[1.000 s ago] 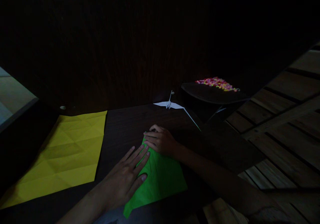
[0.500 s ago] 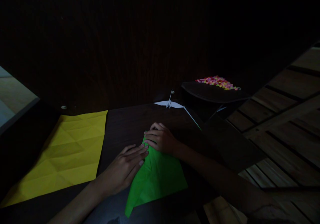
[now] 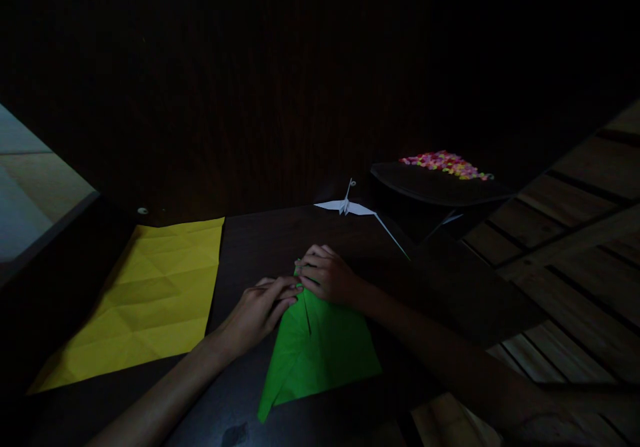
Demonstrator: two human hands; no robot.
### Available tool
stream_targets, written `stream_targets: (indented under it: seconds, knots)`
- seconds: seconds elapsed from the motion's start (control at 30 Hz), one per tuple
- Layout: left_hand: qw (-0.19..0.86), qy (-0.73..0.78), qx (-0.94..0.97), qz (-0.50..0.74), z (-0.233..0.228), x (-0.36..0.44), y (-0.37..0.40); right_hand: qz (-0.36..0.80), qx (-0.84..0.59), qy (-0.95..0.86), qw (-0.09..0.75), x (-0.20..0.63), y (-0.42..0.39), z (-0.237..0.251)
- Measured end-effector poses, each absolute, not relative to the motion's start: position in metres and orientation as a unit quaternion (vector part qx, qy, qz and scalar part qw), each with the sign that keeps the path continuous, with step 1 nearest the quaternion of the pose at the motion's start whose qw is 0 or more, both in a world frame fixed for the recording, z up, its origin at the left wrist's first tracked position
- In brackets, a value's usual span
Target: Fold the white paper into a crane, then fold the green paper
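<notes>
- Since a second earlier, the left hand [image 3: 260,308] had drawn its fingers in from lying flat and spread on the green paper [image 3: 320,350]; they now gathered at the sheet's upper left edge, close to the tip.
- The right hand [image 3: 327,275] had stayed at the top point of the green paper, its spot hardly changed.
- The left hand lay on the sheet's edge with fingers together and pointing right, their tips touching the right hand's fingers; whether it pinched the paper or only pressed it, I could not tell.
- The right hand was curled, knuckles up, over the narrow tip of the green paper; the light was too dim to show if it grasped the tip or just held it down.
- The green paper lay on the dark surface [image 3: 260,240] in front of the person, folded to a long kite-like shape with a crease down its middle, narrow end away from the person under both hands and wide end nearer them.
- A creased yellow sheet [image 3: 150,300] lay flat to the left, well apart from the green one.
- A small white folded paper bird [image 3: 346,206] stood at the far edge of the surface, beyond the hands.
- Farther right, a dark tray [image 3: 435,184] held a heap of small coloured bits [image 3: 445,164].
</notes>
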State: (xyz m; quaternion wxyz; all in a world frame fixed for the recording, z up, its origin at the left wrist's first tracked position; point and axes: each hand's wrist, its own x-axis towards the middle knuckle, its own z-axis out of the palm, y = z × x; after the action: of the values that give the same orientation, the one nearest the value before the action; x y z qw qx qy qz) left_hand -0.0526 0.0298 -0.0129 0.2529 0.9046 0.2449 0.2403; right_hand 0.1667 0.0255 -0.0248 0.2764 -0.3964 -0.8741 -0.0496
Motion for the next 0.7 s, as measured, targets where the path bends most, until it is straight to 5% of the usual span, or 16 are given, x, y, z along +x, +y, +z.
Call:
stream_targets:
  seconds: [0.7]
  knots:
    - [0.252, 0.139, 0.956, 0.055, 0.021, -0.077, 0.032, -0.032, -0.409, -0.874, 0.261, 0.168, 0.024, -0.024]
